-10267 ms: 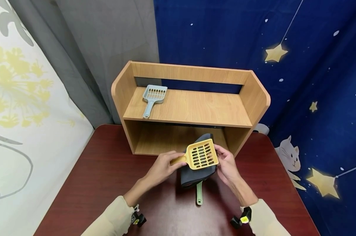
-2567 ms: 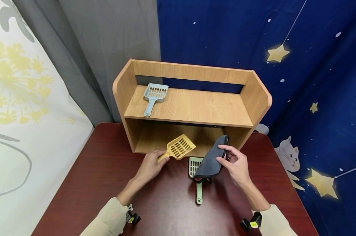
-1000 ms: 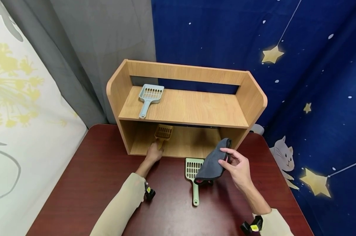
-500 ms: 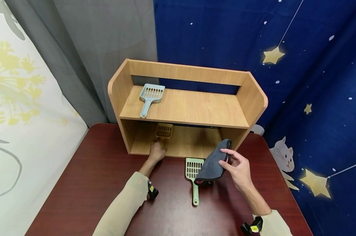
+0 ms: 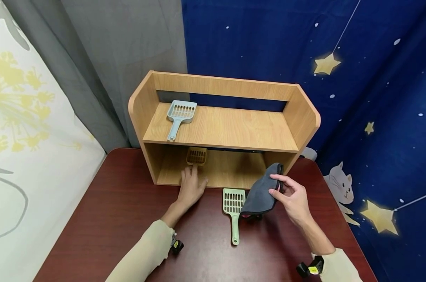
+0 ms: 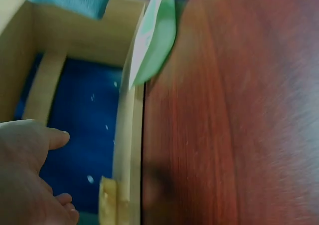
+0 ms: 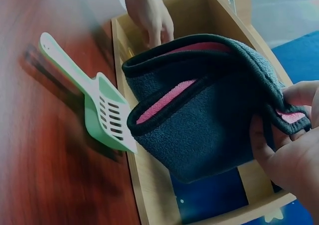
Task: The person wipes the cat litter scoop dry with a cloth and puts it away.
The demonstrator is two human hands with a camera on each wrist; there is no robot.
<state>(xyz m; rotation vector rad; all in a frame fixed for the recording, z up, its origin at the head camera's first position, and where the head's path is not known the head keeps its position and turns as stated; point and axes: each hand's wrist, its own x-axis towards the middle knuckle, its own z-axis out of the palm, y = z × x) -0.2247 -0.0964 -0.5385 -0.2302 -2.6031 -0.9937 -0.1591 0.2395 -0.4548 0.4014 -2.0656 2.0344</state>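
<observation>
My left hand (image 5: 191, 188) is at the front of the shelf's lower level, fingers extended and thumb apart. Just past its fingertips lies a yellow slotted litter scoop (image 5: 196, 163), handle toward me and mostly hidden by the hand. In the left wrist view only a yellow end of the scoop (image 6: 107, 202) shows, apart from the fingers. My right hand (image 5: 295, 200) pinches a folded dark grey cloth (image 5: 260, 196) by its upper edge; pink lining shows in the right wrist view. Left of the cloth, a green litter scoop (image 5: 235, 231) lies on the table.
A two-level wooden shelf (image 5: 234, 129) stands at the back of the dark red table (image 5: 198, 250). On its upper level, at the left, lies a light blue litter scoop (image 5: 175, 129). Curtains (image 5: 234, 39) hang behind, and a white patterned cloth (image 5: 57, 149) hangs at the left.
My left hand carried the yellow scoop onto the shelf's lower level, let it go, and has drawn back slightly. The right hand keeps the cloth and has shifted a little right.
</observation>
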